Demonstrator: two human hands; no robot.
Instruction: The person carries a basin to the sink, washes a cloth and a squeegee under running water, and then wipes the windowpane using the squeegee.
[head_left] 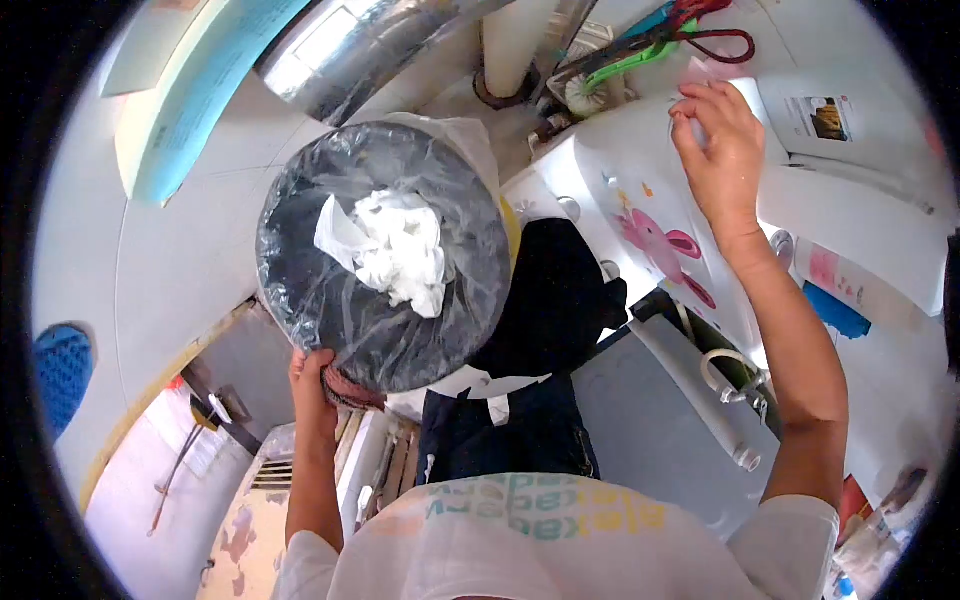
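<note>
A round trash bin (380, 365) lined with thin clear-grey plastic is left of centre, seen from above. Crumpled white tissues (400, 245) lie inside it. My left hand (312, 375) grips the lower left of its rim, with the fingers partly hidden by the bin. Over by the white top-surface printed with a pink rabbit (655, 240), my right hand (725, 150) is raised. Its thumb and forefinger come together in a pinch; whatever lies between them, if anything, cannot be made out. Black cloth (550, 300) shows beside the bin.
A silver foil-wrapped duct (350, 50) and a white pipe (515, 45) stand at the top. Green-handled brushes (635, 62) lean near the corner. A grey hose (695, 390) runs at right. A blue slipper (62, 375) is at far left.
</note>
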